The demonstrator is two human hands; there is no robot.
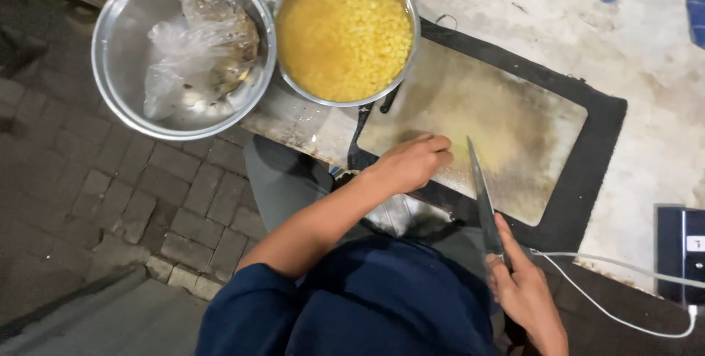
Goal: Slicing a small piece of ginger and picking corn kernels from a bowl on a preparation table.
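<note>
Knife (pixel 482 198): I see it gripped by its handle in my right hand (pixel 525 293), fingers wrapped shut around it, blade pointing away toward the far side and lying low over the near part of the cutting board (pixel 514 117). The board rests on a black mat (pixel 598 150), which sits on a pale, stained worktop (pixel 587 25). My left hand (pixel 413 161) rests knuckles-up on the near left edge of the board, fingers curled under; I cannot tell whether anything is beneath them. The hand lies just beside the blade, to its left, not touching it. On the far left stand two metal bowls: one (pixel 345 33) filled with small yellow diced pieces in liquid, its rim overlapping the board's far left corner; the other (pixel 114 55) holding a crumpled plastic bag (pixel 198 51). A white cable (pixel 609 275) runs along the near right to a dark device (pixel 679 253). To work well here, in my judgement: keep the left fingertips tucked, hold the blade edge clear of the knuckles, and keep the cable off the board.
</note>
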